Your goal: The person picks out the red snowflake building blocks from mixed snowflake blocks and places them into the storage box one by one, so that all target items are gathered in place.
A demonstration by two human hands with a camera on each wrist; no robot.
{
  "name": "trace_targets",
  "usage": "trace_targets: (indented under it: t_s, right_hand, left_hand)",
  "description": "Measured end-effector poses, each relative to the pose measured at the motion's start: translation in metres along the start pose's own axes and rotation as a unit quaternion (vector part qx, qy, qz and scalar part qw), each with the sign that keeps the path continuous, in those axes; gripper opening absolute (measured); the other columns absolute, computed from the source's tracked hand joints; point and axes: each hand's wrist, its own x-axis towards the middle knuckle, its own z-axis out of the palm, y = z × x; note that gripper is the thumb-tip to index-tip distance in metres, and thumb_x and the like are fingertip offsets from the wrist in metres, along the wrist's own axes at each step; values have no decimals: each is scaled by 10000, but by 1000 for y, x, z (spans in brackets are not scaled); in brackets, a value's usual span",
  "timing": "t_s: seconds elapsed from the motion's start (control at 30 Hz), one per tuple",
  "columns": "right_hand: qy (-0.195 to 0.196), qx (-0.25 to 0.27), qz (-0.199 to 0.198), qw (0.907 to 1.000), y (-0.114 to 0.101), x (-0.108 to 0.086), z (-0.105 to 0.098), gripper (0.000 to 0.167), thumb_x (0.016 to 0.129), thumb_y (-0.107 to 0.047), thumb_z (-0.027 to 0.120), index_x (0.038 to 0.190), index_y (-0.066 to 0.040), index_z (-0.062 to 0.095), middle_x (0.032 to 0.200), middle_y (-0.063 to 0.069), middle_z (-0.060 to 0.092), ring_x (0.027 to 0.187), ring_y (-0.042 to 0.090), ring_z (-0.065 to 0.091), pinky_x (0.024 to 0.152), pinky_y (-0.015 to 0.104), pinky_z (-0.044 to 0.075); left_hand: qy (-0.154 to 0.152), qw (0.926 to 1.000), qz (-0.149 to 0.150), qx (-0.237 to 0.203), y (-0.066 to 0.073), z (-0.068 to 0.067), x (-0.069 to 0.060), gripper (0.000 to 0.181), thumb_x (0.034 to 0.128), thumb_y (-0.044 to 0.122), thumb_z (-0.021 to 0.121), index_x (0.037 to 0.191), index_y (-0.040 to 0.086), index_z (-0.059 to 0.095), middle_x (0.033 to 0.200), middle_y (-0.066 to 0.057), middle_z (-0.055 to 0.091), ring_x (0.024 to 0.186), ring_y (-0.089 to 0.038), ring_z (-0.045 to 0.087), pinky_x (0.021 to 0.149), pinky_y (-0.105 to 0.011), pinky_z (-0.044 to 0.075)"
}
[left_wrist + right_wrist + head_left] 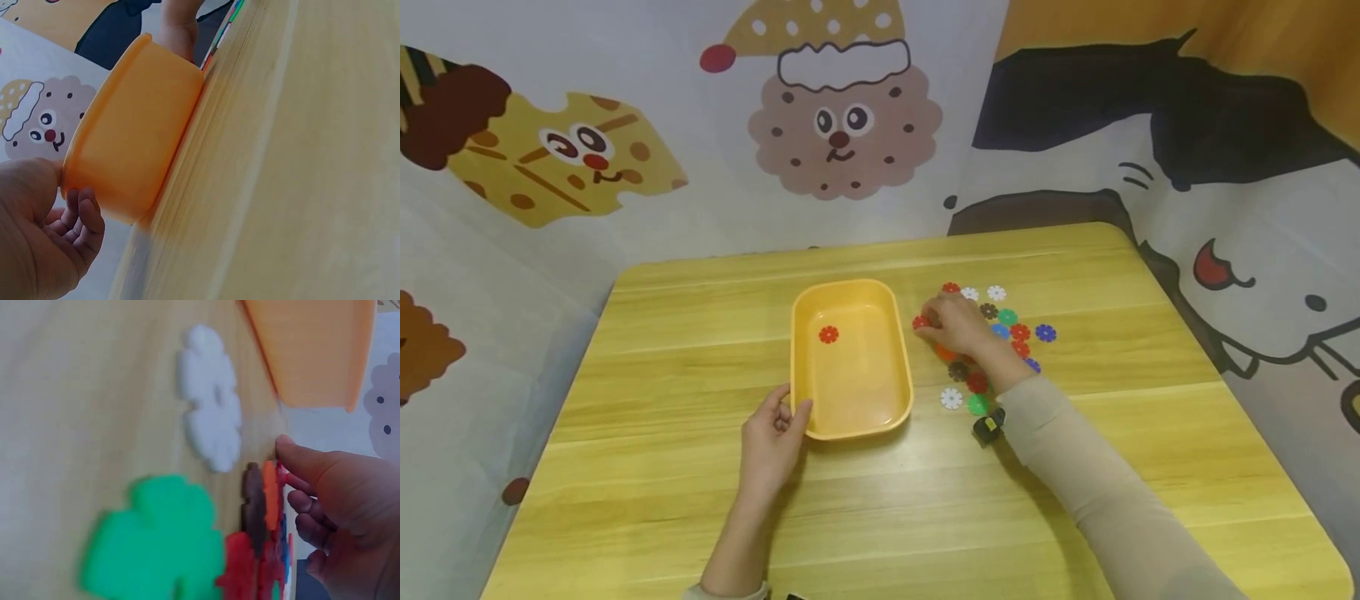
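Observation:
My left hand (772, 437) grips the near left corner of an orange-yellow plastic basin (904, 379), thumb over the rim and fingers against the outer wall. One red snowflake disc (828, 334) lies inside the basin. Right of the basin, my right hand (958, 323) pinches another red snowflake disc (920, 322) at its fingertips. Beneath and around that hand, flower-shaped discs are spread on the table, among them a white disc (212, 400) and a green disc (156, 540). The palm and forearm hide part of this group in the head view.
A small black object with a yellow mark (988, 427) is by the right sleeve, close to the near discs. The wood-grain table (647, 467) has rounded corners. Behind it hangs a cloth (700, 225) printed with cartoon figures.

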Motion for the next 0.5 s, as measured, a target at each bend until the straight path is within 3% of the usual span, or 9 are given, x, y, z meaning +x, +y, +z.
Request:
trace_targets:
  t_s: [0.1,0.23,0.37,0.5]
  right_hand:
    - [-247,101,199,9994,-1,2,-2,279,918,-331,764,957,-82,644,875,52,564,878,253,527,762,397,437]
    - [-588,224,447,9970,-1,3,-4,366,928,-324,745,1135,-41,640,1056,95,603,1058,301,549,917,458,466]
    - [-618,362,471,9963,-1,4,-4,348,932,-309,736,1133,-46,628,1105,108,610,1089,311,554,966,466,461]
    - [-536,669,344,9957,-2,4,-4,287,930,-258,735,1083,-52,606,1023,91,609,987,278,579,902,429,496]
  left_hand:
    - [-4,10000,-15,-19,1,0,0,455,972,180,703,1342,-60,589,739,-52,553,600,-123,481,525,-208,415]
    - [14,10000,11,-14,1,1,0,452,968,167,706,1339,-65,589,733,-45,550,598,-122,479,528,-204,414]
    - [39,10000,51,-10,1,1,0,450,966,164,708,1335,-68,592,726,-41,546,593,-118,472,523,-204,407]
    - [51,10000,42,-29,1,1,0,455,966,164,710,1336,-72,590,727,-41,546,595,-117,474,524,-203,409]
